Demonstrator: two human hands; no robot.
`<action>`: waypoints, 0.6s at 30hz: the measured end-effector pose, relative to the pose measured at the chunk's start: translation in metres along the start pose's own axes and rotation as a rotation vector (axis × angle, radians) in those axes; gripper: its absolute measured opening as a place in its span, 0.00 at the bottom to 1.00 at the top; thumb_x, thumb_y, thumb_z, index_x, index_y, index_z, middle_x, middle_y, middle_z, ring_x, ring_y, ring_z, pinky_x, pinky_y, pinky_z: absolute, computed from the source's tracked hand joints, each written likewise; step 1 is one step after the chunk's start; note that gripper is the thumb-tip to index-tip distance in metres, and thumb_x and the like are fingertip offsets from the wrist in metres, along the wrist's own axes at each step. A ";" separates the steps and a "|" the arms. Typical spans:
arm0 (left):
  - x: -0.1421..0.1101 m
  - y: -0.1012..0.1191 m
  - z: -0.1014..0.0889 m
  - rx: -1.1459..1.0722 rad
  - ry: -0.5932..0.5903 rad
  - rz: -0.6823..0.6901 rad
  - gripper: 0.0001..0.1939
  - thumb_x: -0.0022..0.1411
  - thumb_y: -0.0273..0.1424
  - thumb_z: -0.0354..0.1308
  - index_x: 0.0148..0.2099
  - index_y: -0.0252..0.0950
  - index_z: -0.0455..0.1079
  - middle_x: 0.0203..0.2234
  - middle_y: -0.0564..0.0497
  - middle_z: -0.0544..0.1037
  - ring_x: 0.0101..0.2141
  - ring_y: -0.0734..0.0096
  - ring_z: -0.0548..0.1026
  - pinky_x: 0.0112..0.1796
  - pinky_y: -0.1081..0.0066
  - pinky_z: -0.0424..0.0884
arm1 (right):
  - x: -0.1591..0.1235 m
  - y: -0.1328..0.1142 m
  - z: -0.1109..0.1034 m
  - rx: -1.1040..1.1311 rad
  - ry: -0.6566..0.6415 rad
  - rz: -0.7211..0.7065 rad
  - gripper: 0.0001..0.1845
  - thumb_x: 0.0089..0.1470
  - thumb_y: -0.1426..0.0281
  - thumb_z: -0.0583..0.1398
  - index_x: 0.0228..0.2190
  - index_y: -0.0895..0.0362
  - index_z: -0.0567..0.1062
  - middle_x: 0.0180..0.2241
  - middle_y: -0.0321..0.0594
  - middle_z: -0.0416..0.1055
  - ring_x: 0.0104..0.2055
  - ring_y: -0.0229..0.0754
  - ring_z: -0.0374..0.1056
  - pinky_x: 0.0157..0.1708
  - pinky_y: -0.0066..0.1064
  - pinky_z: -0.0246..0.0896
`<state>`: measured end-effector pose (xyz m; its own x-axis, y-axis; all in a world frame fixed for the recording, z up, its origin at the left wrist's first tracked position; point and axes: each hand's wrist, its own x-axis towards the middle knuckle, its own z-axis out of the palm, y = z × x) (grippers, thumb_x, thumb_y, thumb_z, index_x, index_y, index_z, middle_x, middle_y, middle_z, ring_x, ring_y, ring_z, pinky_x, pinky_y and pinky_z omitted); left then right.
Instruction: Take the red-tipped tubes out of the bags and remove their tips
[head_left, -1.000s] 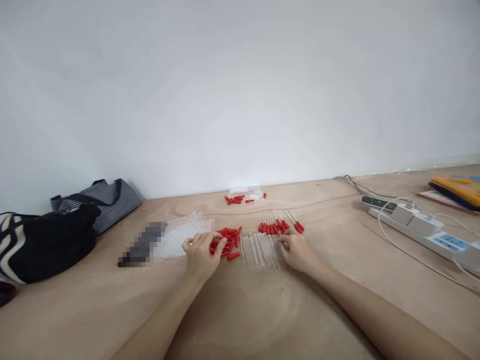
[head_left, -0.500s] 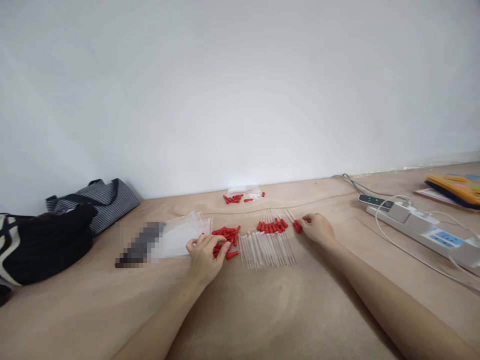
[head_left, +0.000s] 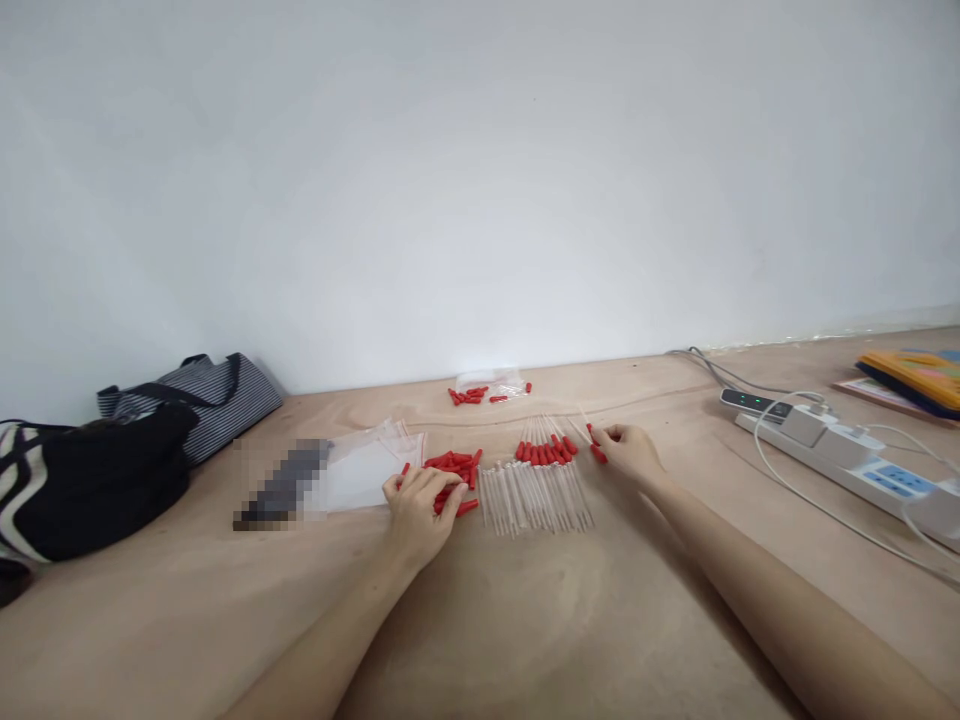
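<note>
My left hand (head_left: pixel 426 512) rests at the near side of a pile of red rubber bulbs (head_left: pixel 452 461), its fingers curled and thumb closed toward the index finger around a red bulb, partly hidden. My right hand (head_left: pixel 631 456) pinches a dropper, a thin clear tube with a red bulb (head_left: pixel 590 430) at its end. Just below those fingertips lies another red-bulbed dropper (head_left: pixel 598 454). To its left several finished-looking droppers (head_left: pixel 546 453) lie fanned in a row, bulbs toward me. Nearer me is a row of clear bare tubes (head_left: pixel 534 500).
Clear zip bags (head_left: pixel 367 465) lie left of the pile beside a blurred dark object (head_left: pixel 283 488). More red bulbs (head_left: pixel 468 396) and a clear bag (head_left: pixel 495 382) are near the wall. Bags (head_left: pixel 97 480) stand left; a power strip (head_left: pixel 847 455) with cables and a yellow pouch (head_left: pixel 911 378) lie right.
My right hand has shifted slightly, and one dropper's red bulb is now raised apart from the other beside it. My left hand has moved a little right over the bulb pile.
</note>
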<state>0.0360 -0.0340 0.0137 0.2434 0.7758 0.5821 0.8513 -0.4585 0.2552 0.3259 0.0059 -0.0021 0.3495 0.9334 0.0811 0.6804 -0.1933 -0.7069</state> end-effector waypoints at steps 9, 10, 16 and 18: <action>-0.016 0.043 0.012 -0.540 -0.237 -0.031 0.15 0.61 0.37 0.45 0.37 0.37 0.70 0.29 0.50 0.75 0.31 0.69 0.69 0.34 0.69 0.65 | -0.091 -0.049 0.042 0.460 -0.214 -0.511 0.17 0.49 0.59 0.54 0.19 0.58 0.69 0.20 0.35 0.66 0.25 0.36 0.61 0.26 0.26 0.54; -0.017 0.045 0.013 -0.591 -0.249 -0.072 0.16 0.61 0.38 0.44 0.35 0.36 0.70 0.27 0.50 0.75 0.29 0.70 0.69 0.32 0.70 0.65 | -0.098 -0.051 0.044 0.421 -0.208 -0.537 0.16 0.50 0.60 0.54 0.19 0.58 0.69 0.20 0.35 0.66 0.26 0.36 0.61 0.26 0.26 0.54; -0.016 0.039 0.010 -0.474 -0.148 -0.073 0.13 0.60 0.37 0.47 0.33 0.36 0.69 0.26 0.52 0.75 0.29 0.70 0.70 0.32 0.70 0.63 | -0.110 -0.053 0.038 0.161 -0.001 -0.751 0.11 0.53 0.67 0.53 0.23 0.56 0.71 0.23 0.35 0.66 0.29 0.37 0.60 0.31 0.29 0.50; -0.014 0.034 0.005 -0.265 -0.086 0.031 0.10 0.58 0.36 0.50 0.32 0.37 0.70 0.26 0.52 0.76 0.31 0.68 0.70 0.36 0.66 0.59 | -0.105 -0.050 0.033 0.051 0.190 -0.803 0.09 0.52 0.67 0.54 0.26 0.55 0.72 0.27 0.38 0.67 0.33 0.40 0.61 0.35 0.32 0.48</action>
<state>0.0642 -0.0579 0.0104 0.3156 0.7884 0.5281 0.6942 -0.5712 0.4379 0.2346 -0.0722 0.0014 -0.1247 0.7132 0.6897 0.7406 0.5295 -0.4137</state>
